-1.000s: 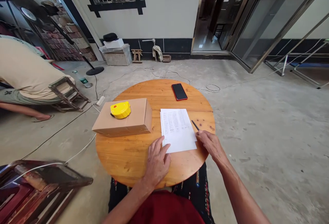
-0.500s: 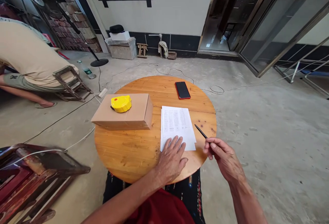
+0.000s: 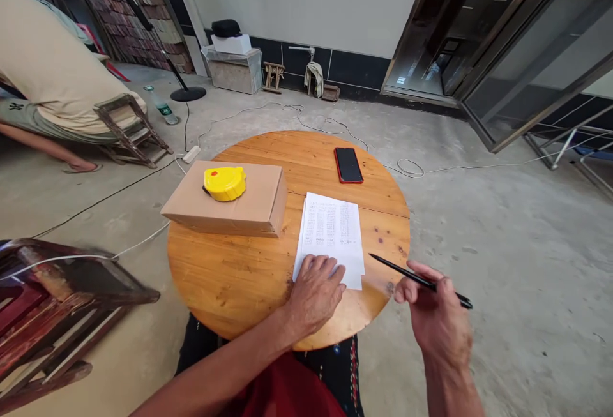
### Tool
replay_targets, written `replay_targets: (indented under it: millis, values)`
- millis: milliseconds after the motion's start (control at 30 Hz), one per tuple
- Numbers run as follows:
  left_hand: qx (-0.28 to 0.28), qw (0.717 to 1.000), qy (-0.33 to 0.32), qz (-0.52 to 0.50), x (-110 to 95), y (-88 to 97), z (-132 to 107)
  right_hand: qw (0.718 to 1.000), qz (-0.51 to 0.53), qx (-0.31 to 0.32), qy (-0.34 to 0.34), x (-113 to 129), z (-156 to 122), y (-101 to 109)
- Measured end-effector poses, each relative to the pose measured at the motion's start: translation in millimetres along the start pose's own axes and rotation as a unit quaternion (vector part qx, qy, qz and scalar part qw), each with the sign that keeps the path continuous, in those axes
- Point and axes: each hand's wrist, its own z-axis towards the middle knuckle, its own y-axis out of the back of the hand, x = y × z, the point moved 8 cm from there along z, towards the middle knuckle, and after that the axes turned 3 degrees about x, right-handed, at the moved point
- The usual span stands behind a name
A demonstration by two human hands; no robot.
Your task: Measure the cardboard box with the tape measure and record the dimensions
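A round wooden table (image 3: pixel 239 276) stands in front of me. On it lie printed white sheets of paper (image 3: pixel 332 228). My left hand (image 3: pixel 313 289) rests flat on the near edge of the paper, fingers spread. My right hand (image 3: pixel 438 324) hovers off the table's right edge and pinches a black pen (image 3: pixel 419 280), its tip pointing left towards the paper. A cardboard box (image 3: pixel 227 203) sits on the left of the table with a yellow tape measure (image 3: pixel 224 182) on top. A red-cased phone (image 3: pixel 348 165) lies face up at the far side.
A dark wooden stool (image 3: pixel 62 302) stands at the near left. Another person in a beige shirt (image 3: pixel 48 75) bends over a small wooden stool (image 3: pixel 127 136) at the far left. Cables (image 3: pixel 330 126) trail over the concrete floor. A glass door (image 3: pixel 527 34) stands open at the right.
My right hand picked the pen up off the table and drew back to the right, clear of the edge. My left hand slid right onto the paper. The view tilted downward.
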Motion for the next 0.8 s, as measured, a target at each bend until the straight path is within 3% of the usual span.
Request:
replay_targets:
  millis: [133, 333, 500, 800]
  values:
    - [-0.001, 1.0, 0.005, 0.024, 1, -4.1, 6, 0.999, -0.032, 0.009, -0.007, -10, 15, -15]
    - [-0.015, 0.999, -0.006, 0.032, 4, -9.1, 4, 0.995, -0.089, -0.031, 0.014, -30, 32, -16]
    - [-0.003, 1.0, -0.023, 0.016, 2, -12.5, 5, 0.988, -0.152, 0.028, -0.022, -48, 37, -28]
    - [0.013, 1.0, -0.021, 0.02, 2, -10.7, 9, 0.971, -0.223, 0.064, -0.048, -76, 48, -43]
